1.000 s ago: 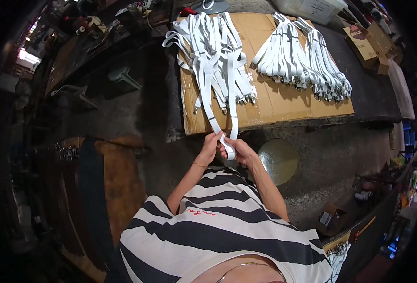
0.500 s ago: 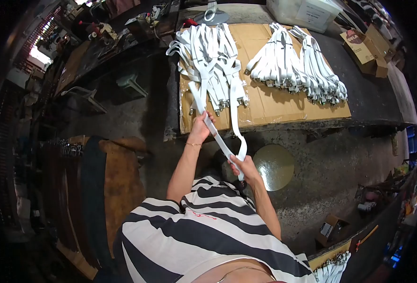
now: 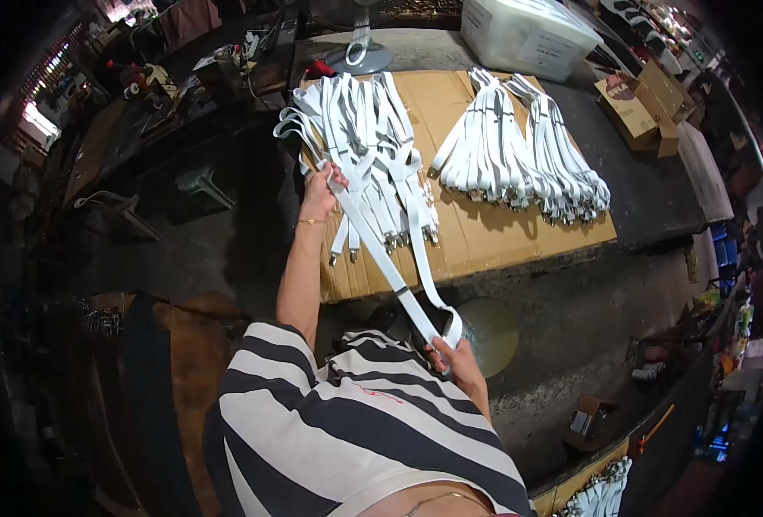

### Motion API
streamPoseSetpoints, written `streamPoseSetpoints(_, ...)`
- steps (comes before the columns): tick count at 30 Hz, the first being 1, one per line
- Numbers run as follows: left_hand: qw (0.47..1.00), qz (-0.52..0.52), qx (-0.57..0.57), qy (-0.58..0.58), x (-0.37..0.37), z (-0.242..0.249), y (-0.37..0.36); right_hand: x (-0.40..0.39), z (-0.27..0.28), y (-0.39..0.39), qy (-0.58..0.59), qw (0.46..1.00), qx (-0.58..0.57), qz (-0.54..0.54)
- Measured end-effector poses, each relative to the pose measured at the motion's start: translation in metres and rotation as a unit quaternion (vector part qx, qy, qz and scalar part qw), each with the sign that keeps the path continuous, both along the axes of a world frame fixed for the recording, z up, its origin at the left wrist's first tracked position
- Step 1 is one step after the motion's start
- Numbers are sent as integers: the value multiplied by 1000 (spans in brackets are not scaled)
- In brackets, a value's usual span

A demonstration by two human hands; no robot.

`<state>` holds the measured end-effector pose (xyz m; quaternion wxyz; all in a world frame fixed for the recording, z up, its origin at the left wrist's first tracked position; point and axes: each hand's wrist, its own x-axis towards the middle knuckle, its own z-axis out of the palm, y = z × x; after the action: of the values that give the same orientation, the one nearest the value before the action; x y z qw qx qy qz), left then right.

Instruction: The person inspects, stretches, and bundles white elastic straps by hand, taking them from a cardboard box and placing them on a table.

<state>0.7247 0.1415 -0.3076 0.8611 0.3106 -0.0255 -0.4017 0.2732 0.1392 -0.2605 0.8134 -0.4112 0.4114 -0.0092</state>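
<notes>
White elastic suspenders (image 3: 371, 239) stretch diagonally between my two hands. My left hand (image 3: 319, 194) is closed on the upper part of the strap, over the front left of the cardboard sheet (image 3: 502, 248). Close to my body, my right hand (image 3: 459, 364) grips the strap's lower loop, from which another length runs back up to the pile. That pile of white suspenders (image 3: 360, 112) lies just beyond my left hand, with metal clips at its near ends. Farther right on the cardboard are two neater bundles, a left bundle (image 3: 489, 146) and a right bundle (image 3: 562, 168).
A translucent plastic bin (image 3: 528, 39) and an open cardboard box (image 3: 644, 108) stand on the dark table. A grey round base (image 3: 360, 59) sits behind the pile. Stools (image 3: 205, 185) are at left; more white straps (image 3: 601, 493) lie at lower right.
My left hand has moved up and left along with the strap, toward the pile. My right hand has come slightly lower, and the strap between them spans a longer distance. The view has shifted.
</notes>
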Motion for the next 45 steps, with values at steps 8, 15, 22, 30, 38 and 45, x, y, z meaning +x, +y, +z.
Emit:
streamPoseSetpoints(8, 993, -105, -52, 23, 54, -4, -20, 46, 11, 3, -20, 999, -18, -43)
streamPoseSetpoints(15, 995, -81, 48, -11, 91, -9, -27, 58, 15, 14, -15, 998, 2, -57)
streamPoseSetpoints(22, 993, -18, 104, -47, 67, -2, -33, 62, 20, 9, -5, 999, -34, -33)
streamPoseSetpoints(30, 997, -24, 63, -35, 51, -8, -38, 32, 22, -9, 22, 995, -95, 8)
streamPoseSetpoints(38, 999, -20, 14, -47, 1, 44, -22, -40, 23, -50, 8, 985, -154, 82)
streamPoseSetpoints(45, 947, 162, 175, -213, -57, 119, -36, -116, 70, -81, -59, 992, -93, 66)
